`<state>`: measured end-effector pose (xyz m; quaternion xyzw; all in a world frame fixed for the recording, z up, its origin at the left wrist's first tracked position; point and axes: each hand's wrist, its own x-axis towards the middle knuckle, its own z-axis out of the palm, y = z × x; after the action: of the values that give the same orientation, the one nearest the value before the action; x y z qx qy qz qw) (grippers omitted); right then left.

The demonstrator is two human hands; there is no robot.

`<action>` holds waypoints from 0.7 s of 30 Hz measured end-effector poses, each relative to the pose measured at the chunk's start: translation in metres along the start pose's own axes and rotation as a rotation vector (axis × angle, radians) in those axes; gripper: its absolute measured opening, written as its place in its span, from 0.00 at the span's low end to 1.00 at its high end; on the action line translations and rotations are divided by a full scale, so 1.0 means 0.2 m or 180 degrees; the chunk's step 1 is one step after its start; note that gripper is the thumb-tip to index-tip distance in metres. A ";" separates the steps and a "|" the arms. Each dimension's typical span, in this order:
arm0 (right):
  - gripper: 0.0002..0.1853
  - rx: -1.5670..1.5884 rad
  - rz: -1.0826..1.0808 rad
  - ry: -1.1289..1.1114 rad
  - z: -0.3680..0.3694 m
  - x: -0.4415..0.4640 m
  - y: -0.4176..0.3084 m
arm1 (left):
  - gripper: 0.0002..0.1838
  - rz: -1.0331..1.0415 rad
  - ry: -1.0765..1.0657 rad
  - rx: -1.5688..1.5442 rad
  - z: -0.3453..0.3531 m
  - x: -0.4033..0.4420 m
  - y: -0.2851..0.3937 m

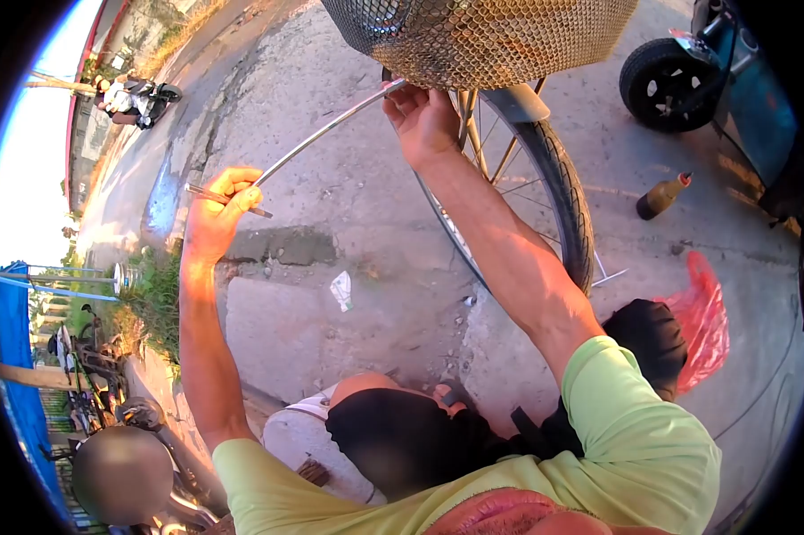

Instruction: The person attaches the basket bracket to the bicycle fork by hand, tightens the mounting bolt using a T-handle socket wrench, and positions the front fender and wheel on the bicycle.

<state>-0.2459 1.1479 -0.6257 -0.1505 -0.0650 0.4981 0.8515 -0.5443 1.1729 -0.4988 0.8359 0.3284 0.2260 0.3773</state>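
Note:
My left hand (226,207) is closed with a short, thin dark rod-like tool (259,212) across its fingers. The near end of a long, slightly bent silvery metal rod (317,135) also meets these fingers. That rod slants up to the underside of a wire mesh basket (500,45) on a bicycle. Just under the basket, my right hand (424,129) has its fingers curled beside the rod's far end; what they grip is hidden. Behind my right forearm stands the bicycle's front wheel (558,183), with a grey mudguard (518,102) over it.
A brown bottle (662,198) stands at right, near a blue-green motor scooter (754,111). A red plastic bag (701,312) lies by my knee. White litter (340,291) is on the concrete. A person on a motorcycle (139,100) is far left; parked bikes (99,366) stand lower left.

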 end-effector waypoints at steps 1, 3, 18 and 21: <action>0.18 0.0027 -0.0002 0.0019 0.00 0.00 0.00 | 0.09 0.0087 0.0091 0.0269 0.00 0.00 0.01; 0.17 0.0133 -0.0081 0.0096 0.00 0.00 -0.01 | 0.07 0.0255 0.0297 0.0808 0.01 0.00 0.02; 0.17 0.0024 0.0014 -0.0050 0.02 -0.03 -0.03 | 0.24 -0.0573 0.0406 -0.1414 -0.01 -0.16 0.01; 0.17 -0.0017 -0.0014 -0.0098 0.01 -0.03 -0.03 | 0.24 -0.0574 0.0284 -0.2806 0.00 -0.20 0.05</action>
<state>-0.2445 1.1413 -0.6210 -0.1450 -0.0798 0.4983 0.8511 -0.5671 1.1392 -0.4966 0.5529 0.2883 0.3463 0.7009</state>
